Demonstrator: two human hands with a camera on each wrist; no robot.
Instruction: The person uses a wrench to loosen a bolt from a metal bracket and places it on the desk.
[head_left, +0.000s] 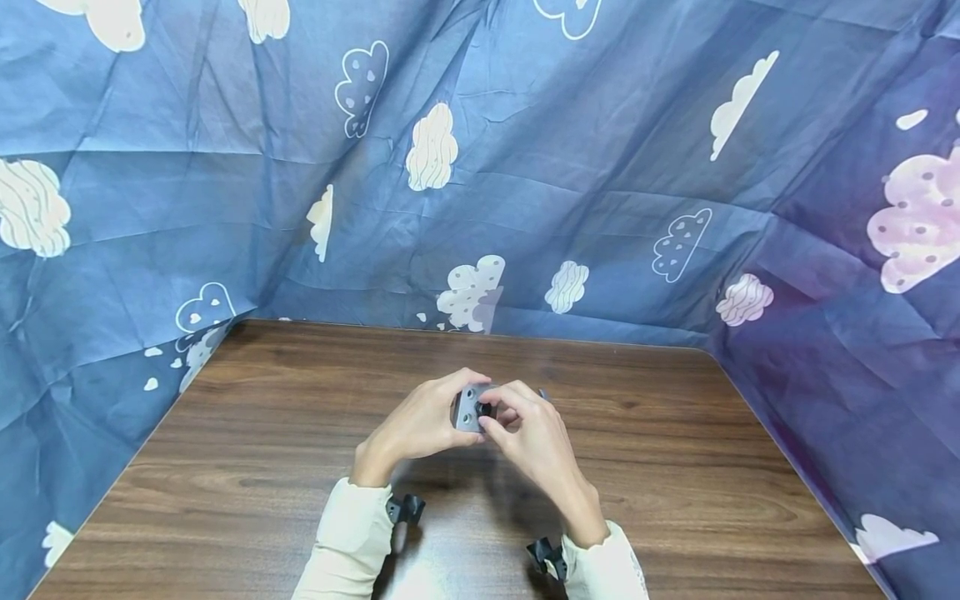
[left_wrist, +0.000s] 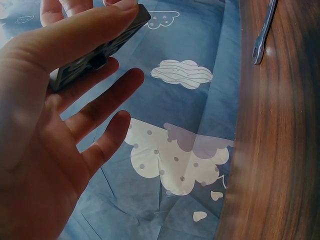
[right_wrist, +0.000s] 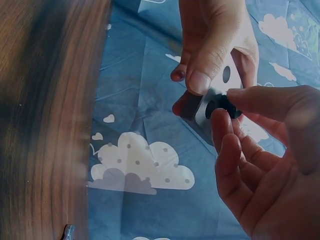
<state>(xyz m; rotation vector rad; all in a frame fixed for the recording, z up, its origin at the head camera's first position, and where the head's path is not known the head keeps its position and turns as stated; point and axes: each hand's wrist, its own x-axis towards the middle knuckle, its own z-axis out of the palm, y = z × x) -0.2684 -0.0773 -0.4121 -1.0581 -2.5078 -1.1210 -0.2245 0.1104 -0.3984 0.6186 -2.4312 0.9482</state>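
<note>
The key relation is that of a small black piece to the holed face of a grey block. The block is between the two hands, raised over the wooden table, and neither hand has to reach for it. The left hand is on its left side and grips it with the thumb at the edge nearer the person and the fingers at the far edge. In the left wrist view the block's long axis slants across that hand, and the other fingers are spread loosely below it.

The right hand comes in from the right. Its thumb and forefinger pinch the black piece right at the holed face, so this hand is the nearer one to the piece, while the left is the one that bears the block. In the right wrist view the piece is just beside one of the round holes; whether it sits inside a hole, or only against the face, cannot be told, as the fingertips cover the spot.

A wrench lies on the table, apart from both hands, beyond the right hand as the head view shows it.
</note>
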